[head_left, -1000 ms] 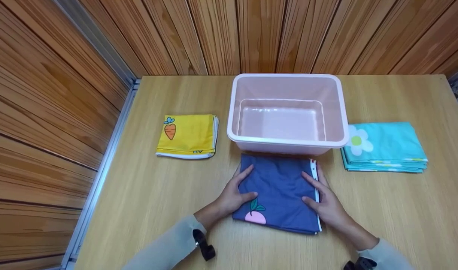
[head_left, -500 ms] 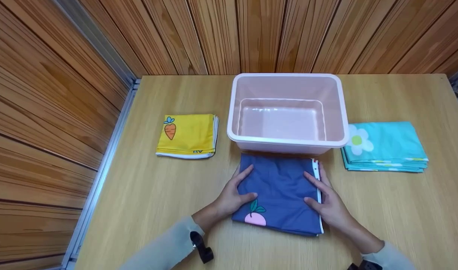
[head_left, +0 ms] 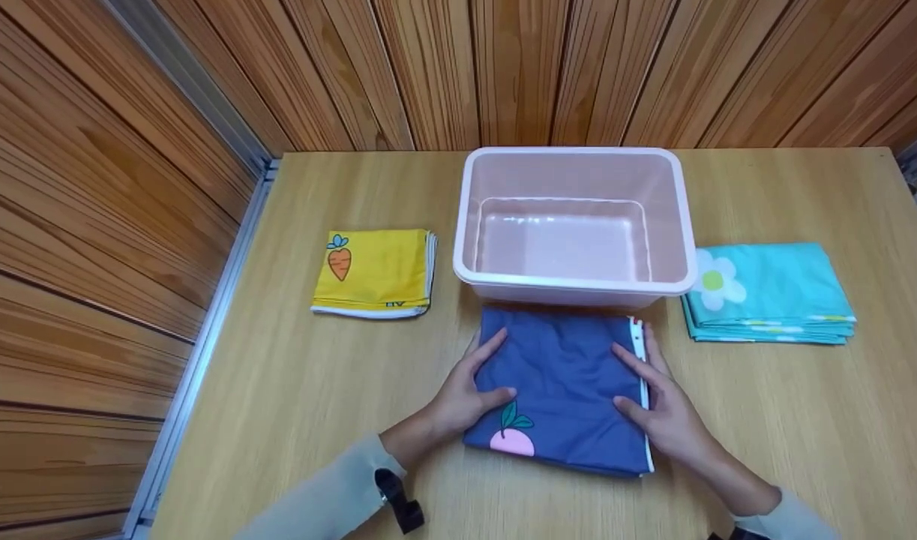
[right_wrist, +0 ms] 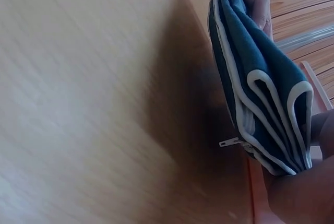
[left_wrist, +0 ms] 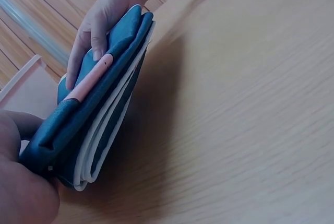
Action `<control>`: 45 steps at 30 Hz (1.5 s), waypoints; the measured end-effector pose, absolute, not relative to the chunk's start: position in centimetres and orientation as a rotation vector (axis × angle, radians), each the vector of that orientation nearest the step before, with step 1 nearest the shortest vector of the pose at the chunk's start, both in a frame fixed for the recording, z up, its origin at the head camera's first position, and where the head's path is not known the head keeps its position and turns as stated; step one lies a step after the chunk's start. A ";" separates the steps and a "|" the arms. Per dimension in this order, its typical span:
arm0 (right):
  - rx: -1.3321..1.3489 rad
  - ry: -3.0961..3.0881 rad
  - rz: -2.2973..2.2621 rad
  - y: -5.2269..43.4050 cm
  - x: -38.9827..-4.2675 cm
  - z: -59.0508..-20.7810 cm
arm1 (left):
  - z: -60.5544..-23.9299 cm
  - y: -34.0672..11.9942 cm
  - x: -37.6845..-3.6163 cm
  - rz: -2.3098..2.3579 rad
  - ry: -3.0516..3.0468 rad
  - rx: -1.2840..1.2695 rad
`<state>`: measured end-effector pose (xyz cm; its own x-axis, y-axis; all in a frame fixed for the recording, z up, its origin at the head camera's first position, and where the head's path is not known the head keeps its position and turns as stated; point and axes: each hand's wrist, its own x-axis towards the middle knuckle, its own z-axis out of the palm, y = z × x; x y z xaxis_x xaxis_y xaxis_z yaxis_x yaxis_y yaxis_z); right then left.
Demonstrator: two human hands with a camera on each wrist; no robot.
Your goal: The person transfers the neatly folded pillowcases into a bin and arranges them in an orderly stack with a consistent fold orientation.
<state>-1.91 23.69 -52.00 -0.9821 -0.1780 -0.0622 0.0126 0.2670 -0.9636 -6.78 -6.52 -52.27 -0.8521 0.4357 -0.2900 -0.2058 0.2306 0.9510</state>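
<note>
A folded dark blue cloth [head_left: 561,382] with a pink radish print lies on the wooden table [head_left: 293,390], just in front of the pink bin [head_left: 570,289]. My left hand [head_left: 482,381] grips its left edge and my right hand [head_left: 642,386] grips its right edge along the white trim. Both thumbs lie on top. In the left wrist view the blue cloth [left_wrist: 99,114] shows as a thick stack of layers, pinched between my left hand [left_wrist: 21,182] and my right hand [left_wrist: 102,23]. In the right wrist view the cloth [right_wrist: 255,83] shows a small zipper pull [right_wrist: 229,142].
The pink bin holds nothing. A folded yellow cloth [head_left: 374,271] with a carrot print lies to its left. A folded teal cloth [head_left: 769,292] with a flower print lies to its right. Wooden walls [head_left: 91,187] close in the left and back of the table.
Both hands and the blue cloth have shifted slightly toward me and a little to the right. The grip looks the same.
</note>
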 end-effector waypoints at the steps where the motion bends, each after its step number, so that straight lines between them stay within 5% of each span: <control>1: -0.158 2.368 -1.810 23.7 -1.9 -51.9 | -52.2 -6.5 -6.8 1.667 2.002 0.210; 45: -0.164 2.261 -1.947 23.8 -0.7 -46.4 | -48.1 -6.6 -5.9 1.797 1.901 0.314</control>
